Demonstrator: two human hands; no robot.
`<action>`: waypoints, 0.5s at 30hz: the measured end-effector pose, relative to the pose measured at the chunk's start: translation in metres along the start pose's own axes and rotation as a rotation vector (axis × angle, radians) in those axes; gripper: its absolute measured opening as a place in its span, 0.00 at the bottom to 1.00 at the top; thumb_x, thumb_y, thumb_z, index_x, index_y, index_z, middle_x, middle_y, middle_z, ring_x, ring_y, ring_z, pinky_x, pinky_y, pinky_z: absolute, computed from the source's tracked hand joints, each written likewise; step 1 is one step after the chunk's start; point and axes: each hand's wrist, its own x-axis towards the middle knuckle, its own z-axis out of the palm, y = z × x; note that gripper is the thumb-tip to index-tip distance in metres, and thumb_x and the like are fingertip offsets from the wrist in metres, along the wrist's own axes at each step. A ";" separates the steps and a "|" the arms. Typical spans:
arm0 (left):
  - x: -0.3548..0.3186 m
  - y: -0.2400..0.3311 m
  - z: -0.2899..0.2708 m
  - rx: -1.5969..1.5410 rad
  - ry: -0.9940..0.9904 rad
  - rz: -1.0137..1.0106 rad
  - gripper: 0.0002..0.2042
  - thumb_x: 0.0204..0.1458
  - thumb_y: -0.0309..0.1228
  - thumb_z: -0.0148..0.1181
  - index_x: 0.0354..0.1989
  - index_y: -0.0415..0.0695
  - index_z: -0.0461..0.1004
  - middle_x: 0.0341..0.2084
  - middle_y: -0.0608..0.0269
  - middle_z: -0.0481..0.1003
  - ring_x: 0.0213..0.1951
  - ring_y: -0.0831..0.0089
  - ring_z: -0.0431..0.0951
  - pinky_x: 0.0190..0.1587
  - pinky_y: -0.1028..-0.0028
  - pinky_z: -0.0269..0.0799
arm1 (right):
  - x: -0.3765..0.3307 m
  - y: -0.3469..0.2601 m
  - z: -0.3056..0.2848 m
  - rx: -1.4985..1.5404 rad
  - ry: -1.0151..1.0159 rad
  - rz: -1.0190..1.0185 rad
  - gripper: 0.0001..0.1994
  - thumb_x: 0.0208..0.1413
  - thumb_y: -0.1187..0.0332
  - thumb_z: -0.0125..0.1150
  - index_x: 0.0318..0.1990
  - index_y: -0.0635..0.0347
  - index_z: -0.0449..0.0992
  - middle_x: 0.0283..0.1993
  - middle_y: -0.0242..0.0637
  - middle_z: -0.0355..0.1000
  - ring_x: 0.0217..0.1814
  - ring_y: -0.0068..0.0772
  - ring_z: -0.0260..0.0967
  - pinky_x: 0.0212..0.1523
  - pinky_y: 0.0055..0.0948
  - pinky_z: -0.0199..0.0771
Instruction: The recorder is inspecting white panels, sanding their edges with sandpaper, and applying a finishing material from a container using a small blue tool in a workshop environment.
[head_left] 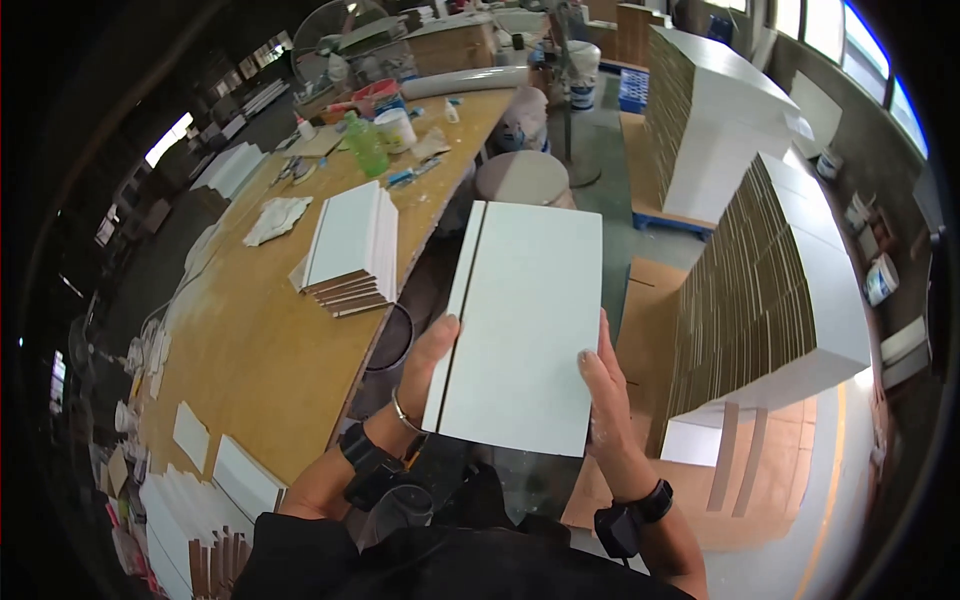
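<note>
We held a white panel [525, 325] in both hands, out in front of the body, above the floor gap between the worktop [260, 350] on our left and the stacked panels on our right. The panel faced up, flat and slightly tilted, with a dark groove running along its left long side.

The left hand [425, 365] gripped the lower left edge of the panel, thumb on the top face just beside the groove, fingers under the board and out of sight. The right hand [605, 385] gripped the lower right edge, thumb on the top face, the remaining fingers along the edge. Both grips were closed on the panel. We wore a dark band on each wrist and a thin bracelet on the left wrist.

On the worktop, a small stack of white panels [350, 250] lay near its right edge, well apart from the held panel. A crumpled white cloth [276, 218] lay to the left of that stack. A green bottle [366, 145] and a white tub [397, 130] stood at the far end.

To our right, a tall stack of boards [775, 290] stood with white faces and brown edges; a second such stack [705, 120] stood behind it. A round stool [522, 178] stood on the floor beyond the held panel.
</note>
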 end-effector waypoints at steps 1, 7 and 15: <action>-0.002 0.022 -0.007 0.087 0.027 0.087 0.21 0.57 0.43 0.40 0.50 0.38 0.62 0.40 0.58 0.71 0.41 0.73 0.72 0.43 0.74 0.71 | 0.017 -0.001 0.021 0.022 -0.058 0.001 0.32 0.55 0.70 0.44 0.63 0.67 0.36 0.66 0.42 0.41 0.65 0.28 0.43 0.61 0.23 0.42; -0.014 0.162 -0.050 0.098 0.118 0.264 0.19 0.57 0.42 0.39 0.46 0.39 0.65 0.39 0.60 0.71 0.39 0.74 0.73 0.41 0.75 0.70 | 0.122 0.023 0.143 -0.009 -0.283 0.050 0.33 0.55 0.65 0.44 0.63 0.67 0.36 0.66 0.41 0.40 0.65 0.29 0.42 0.61 0.24 0.42; 0.032 0.273 -0.200 0.455 0.440 0.220 0.22 0.55 0.44 0.42 0.48 0.37 0.65 0.37 0.61 0.72 0.36 0.77 0.72 0.40 0.78 0.68 | 0.265 0.117 0.229 -0.026 -0.418 0.451 0.27 0.57 0.53 0.43 0.59 0.60 0.54 0.55 0.39 0.59 0.53 0.32 0.60 0.52 0.32 0.63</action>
